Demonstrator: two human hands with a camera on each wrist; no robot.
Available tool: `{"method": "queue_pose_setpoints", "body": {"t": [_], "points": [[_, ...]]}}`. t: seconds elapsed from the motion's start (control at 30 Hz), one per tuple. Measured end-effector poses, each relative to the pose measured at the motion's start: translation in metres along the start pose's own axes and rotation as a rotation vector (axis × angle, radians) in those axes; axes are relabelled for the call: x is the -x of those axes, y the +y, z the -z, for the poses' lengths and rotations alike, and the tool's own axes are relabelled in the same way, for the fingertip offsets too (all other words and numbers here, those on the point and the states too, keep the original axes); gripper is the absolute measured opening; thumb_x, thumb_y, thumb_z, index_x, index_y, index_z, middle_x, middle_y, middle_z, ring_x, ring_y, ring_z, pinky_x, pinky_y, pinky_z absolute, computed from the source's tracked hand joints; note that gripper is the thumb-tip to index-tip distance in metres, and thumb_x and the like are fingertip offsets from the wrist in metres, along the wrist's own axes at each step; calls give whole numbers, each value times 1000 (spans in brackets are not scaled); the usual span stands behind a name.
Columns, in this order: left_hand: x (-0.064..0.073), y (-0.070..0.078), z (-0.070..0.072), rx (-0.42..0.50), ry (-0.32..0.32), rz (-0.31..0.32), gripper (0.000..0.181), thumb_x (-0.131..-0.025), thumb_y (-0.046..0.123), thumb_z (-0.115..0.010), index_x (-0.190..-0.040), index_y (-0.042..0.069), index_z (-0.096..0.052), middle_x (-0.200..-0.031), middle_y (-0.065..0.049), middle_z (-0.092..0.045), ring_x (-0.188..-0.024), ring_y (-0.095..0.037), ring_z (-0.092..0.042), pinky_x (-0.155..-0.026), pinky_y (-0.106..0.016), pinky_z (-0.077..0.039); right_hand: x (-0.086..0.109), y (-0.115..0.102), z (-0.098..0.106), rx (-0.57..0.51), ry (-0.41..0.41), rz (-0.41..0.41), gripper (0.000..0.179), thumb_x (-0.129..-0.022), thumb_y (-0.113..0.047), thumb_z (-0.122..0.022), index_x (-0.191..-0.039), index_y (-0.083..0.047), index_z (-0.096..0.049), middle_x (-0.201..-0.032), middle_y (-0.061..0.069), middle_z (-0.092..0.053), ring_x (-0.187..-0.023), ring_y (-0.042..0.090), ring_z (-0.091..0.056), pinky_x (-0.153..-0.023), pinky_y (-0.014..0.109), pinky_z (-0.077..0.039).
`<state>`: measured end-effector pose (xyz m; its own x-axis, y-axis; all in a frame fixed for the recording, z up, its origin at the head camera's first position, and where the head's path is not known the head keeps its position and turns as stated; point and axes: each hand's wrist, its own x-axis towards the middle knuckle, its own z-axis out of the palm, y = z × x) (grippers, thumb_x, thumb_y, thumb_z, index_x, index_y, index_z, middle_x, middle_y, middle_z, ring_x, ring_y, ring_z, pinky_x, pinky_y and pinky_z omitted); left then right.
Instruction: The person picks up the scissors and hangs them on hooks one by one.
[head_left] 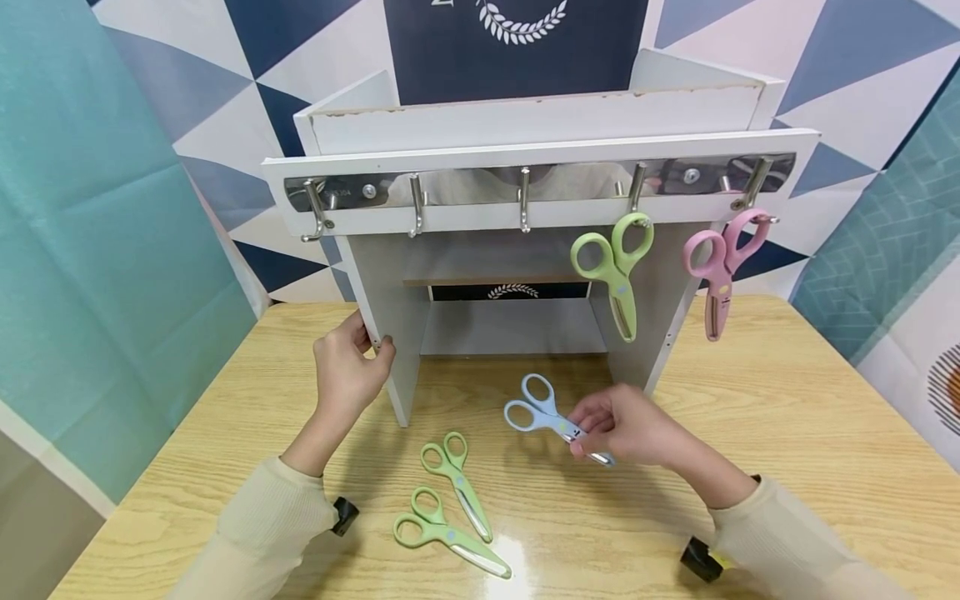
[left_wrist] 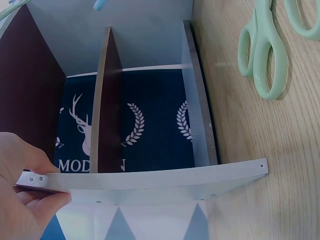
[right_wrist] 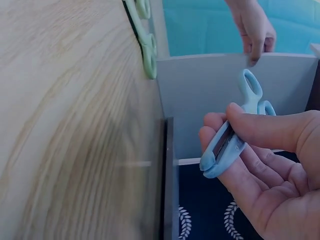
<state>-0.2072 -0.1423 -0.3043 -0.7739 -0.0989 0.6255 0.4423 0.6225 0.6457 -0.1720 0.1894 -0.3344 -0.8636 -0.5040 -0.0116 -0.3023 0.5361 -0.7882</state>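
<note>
Blue scissors (head_left: 551,412) are held by the blade end in my right hand (head_left: 626,425), above the table in front of the white shelf unit; their handles point up and left. In the right wrist view the thumb pinches the blue blades (right_wrist: 224,150) against the fingers. My left hand (head_left: 348,362) grips the front edge of the shelf's left side panel (left_wrist: 145,181), thumb on one face and fingers on the other. Green scissors (head_left: 617,271) and pink scissors (head_left: 722,271) hang from the two rightmost hooks, handles up.
Two green scissors, one pair (head_left: 457,483) behind the other (head_left: 450,533), lie on the wooden table (head_left: 187,500) at front left. A metal hook rail (head_left: 465,185) crosses the shelf's top front; its three left hooks hold nothing. Patterned cloth (head_left: 180,83) stands behind.
</note>
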Motion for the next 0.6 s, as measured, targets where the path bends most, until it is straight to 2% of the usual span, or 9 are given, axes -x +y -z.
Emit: {"method": "queue_pose_setpoints", "body": {"t": [0.13, 0.3, 0.6], "points": [[0, 0, 0, -2, 4, 1, 28, -76, -4, -60, -103, -10, -67, -92, -26, -73, -87, -34, -73, -76, -45, -60, 1, -5, -1, 27, 21, 12, 21, -77, -14, -77, -91, 0, -71, -79, 6, -74, -73, 5, -68, -66, 18, -57], [1, 0, 0, -1, 3, 7, 26, -76, -4, -60, -101, -9, -67, -91, -25, -73, -87, -33, -73, -77, -44, -60, 4, -14, -3, -2, 18, 18, 21, -77, -13, -77, -92, 1, -70, -79, 6, -74, -73, 3, -68, -68, 17, -57], [0, 0, 0, 9, 4, 8, 28, -76, -4, -60, -103, -11, -67, -92, -26, -73, -88, -34, -73, -77, -44, -60, 10, -33, -4, -18, 36, 64, 20, -78, -12, -77, -92, 0, -71, -78, 6, -74, -70, -2, -64, -64, 19, -58]]}}
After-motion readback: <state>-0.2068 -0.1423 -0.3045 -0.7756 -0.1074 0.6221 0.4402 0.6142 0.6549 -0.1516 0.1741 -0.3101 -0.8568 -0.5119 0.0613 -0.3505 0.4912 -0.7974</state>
